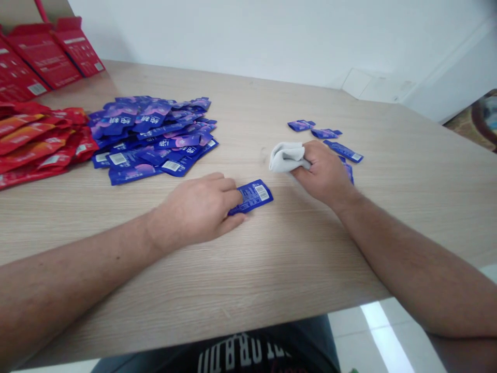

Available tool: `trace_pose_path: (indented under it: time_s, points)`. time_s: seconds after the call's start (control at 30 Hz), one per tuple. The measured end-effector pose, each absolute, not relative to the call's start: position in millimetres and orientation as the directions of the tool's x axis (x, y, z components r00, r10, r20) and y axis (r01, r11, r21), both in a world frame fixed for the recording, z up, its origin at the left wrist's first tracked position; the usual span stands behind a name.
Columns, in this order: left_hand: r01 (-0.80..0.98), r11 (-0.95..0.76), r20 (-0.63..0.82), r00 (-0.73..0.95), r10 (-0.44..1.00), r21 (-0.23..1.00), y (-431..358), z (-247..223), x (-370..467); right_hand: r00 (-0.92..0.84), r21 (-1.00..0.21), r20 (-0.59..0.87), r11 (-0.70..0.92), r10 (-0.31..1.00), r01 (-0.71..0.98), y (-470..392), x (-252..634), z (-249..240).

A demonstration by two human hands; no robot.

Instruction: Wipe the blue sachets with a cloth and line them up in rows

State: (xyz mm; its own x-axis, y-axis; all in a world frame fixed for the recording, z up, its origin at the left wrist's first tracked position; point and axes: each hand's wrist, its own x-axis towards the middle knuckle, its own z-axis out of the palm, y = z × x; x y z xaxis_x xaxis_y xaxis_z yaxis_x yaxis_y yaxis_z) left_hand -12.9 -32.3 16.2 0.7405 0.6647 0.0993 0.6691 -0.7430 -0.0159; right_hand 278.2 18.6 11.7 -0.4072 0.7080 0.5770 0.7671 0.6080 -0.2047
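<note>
My left hand (200, 207) is closed on one end of a blue sachet (254, 197) with a white barcode, near the middle of the table. The sachet's near end is hidden behind the fingers. To the right, my right hand (324, 171) grips a folded white cloth (287, 157) just above the tabletop. A large pile of blue sachets (155, 134) lies beyond my left hand. Several separate blue sachets (344, 151) are spread around the far side of my right hand, one partly covered by it.
Red packets (42, 140) are heaped at the left edge, beside the blue pile. Red boxes (50, 54) stand behind them. A white wall (233, 39) borders the back of the wooden table (217, 290), whose front edge is close to my body.
</note>
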Motion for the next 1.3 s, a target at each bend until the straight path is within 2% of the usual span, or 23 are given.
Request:
trace_pose_path:
  time_s: [0.17, 0.27, 0.47, 0.63, 0.7, 0.93, 1.13, 1.23, 1.3]
  points:
    - [0.794, -0.605, 0.094, 0.6, 0.795, 0.051, -11.7, 5.8, -21.7, -0.483, -0.211, 0.523, 0.656, 0.702, 0.724, 15.0, 274.1, 11.4]
    - [0.826, -0.549, 0.006, 0.553, 0.833, 0.128, -5.9, 2.0, -19.6, -0.53, -0.215, 0.512, 0.699, 0.675, 0.682, 14.0, 271.0, 8.8]
    - [0.909, -0.291, -0.192, 0.356, 0.915, 0.298, -3.5, 9.8, -14.7, -0.638, -0.215, 0.483, 0.788, 0.599, 0.577, 9.9, 264.6, 3.0]
    - [0.835, -0.247, -0.243, 0.404, 0.882, 0.493, -0.1, 10.6, -22.6, -0.661, -0.215, 0.456, 0.795, 0.596, 0.568, 9.6, 264.0, 0.4]
    - [0.824, -0.262, -0.229, 0.419, 0.879, 0.502, 0.1, 9.1, -24.0, -0.659, -0.206, 0.459, 0.793, 0.596, 0.574, 10.6, 265.5, 0.8]
    - [0.868, -0.321, -0.081, 0.376, 0.923, 0.379, -10.3, 5.3, -12.8, -0.697, -0.104, 0.422, 0.795, 0.579, 0.598, -13.2, 255.9, 15.6]
    - [0.83, -0.282, -0.07, 0.357, 0.931, 0.482, -21.3, 3.4, -2.2, -0.771, 0.065, 0.33, 0.802, 0.544, 0.594, -39.0, 224.7, 9.1]
    - [0.813, -0.287, -0.06, 0.365, 0.929, 0.506, -22.8, 3.0, -1.4, -0.81, 0.071, 0.296, 0.834, 0.506, 0.547, -37.1, 224.1, 5.3]
    - [0.813, -0.283, -0.068, 0.366, 0.928, 0.509, -22.6, 3.3, -1.4, -0.792, 0.062, 0.29, 0.815, 0.537, 0.576, -34.8, 227.5, 5.3]
